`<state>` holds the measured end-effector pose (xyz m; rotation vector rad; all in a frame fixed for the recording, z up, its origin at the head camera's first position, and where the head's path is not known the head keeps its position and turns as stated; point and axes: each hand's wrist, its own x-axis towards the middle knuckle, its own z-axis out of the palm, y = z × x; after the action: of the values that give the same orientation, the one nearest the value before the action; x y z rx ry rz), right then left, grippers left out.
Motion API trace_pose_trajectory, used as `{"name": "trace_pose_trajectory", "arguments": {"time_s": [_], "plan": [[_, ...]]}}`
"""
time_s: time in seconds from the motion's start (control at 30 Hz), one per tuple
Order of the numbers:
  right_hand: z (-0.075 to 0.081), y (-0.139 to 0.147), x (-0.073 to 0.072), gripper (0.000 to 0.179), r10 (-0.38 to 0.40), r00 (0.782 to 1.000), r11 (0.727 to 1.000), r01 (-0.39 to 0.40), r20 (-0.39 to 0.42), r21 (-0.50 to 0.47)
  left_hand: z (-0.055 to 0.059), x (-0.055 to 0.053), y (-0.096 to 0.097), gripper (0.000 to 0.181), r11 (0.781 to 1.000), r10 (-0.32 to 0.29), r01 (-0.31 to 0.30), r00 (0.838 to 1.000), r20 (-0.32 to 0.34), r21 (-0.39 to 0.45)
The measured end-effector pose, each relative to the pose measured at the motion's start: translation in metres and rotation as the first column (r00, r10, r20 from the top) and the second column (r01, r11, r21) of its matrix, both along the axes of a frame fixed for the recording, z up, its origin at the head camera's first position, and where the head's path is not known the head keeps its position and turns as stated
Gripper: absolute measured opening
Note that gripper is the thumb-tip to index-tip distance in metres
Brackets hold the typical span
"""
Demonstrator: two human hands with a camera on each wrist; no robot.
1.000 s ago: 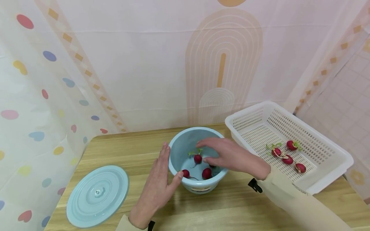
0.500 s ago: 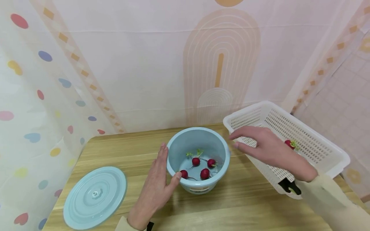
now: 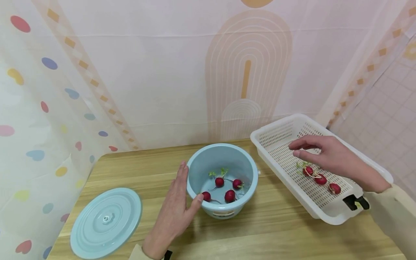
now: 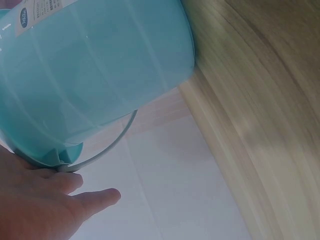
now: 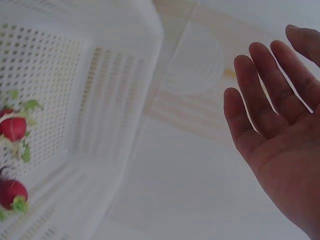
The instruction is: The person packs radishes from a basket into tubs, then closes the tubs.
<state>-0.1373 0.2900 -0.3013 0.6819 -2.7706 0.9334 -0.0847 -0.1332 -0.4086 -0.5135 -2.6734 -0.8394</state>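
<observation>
A light blue bucket stands on the table with several red radishes on its bottom. My left hand rests against the bucket's left rim, fingers straight; in the left wrist view the hand is beside the wire handle. To the right, a white perforated basket contains radishes with small green leaves. Over the basket hovers my right hand, loosely bent and holding nothing; it partly covers the basket's contents. The right wrist view shows its palm bare.
A round light blue lid lies flat on the wooden table, left of the bucket. Behind the table hangs a patterned cloth. The basket's far side is close to the right-hand cloth.
My right hand has left the bucket and moved right to above the basket. A radish it had covered in the bucket now shows fully. The left hand stays at the rim.
</observation>
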Motion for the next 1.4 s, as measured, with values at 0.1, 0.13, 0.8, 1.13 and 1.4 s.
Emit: {"name": "trace_pose_trajectory", "arguments": {"time_s": [0.1,0.13,0.8,1.13,1.4], "plan": [[-0.002,0.012,-0.004,0.019,-0.037,0.997,0.999,0.036,0.063,0.015,0.000,0.000,0.000,0.084,1.000,0.003,-0.003,1.000,0.004,0.002],[-0.002,0.016,-0.006,0.019,-0.044,0.996,0.999,0.042,0.080,0.025,0.000,0.001,0.000,0.084,1.000,0.004,-0.004,1.000,0.005,0.002],[-0.029,0.077,-0.057,0.030,0.051,0.934,0.989,-0.097,0.353,0.111,0.000,0.003,-0.004,0.084,1.000,0.012,-0.012,1.000,-0.004,-0.004],[-0.053,0.093,-0.074,0.036,0.135,0.875,0.972,-0.208,0.465,0.109,0.001,0.008,-0.004,0.084,1.000,0.003,-0.003,1.000,-0.013,0.003],[-0.071,0.094,-0.077,0.035,0.187,0.829,0.964,-0.258,0.526,0.063,0.000,0.010,-0.003,0.085,1.000,-0.004,0.005,0.999,-0.032,0.005]]}}
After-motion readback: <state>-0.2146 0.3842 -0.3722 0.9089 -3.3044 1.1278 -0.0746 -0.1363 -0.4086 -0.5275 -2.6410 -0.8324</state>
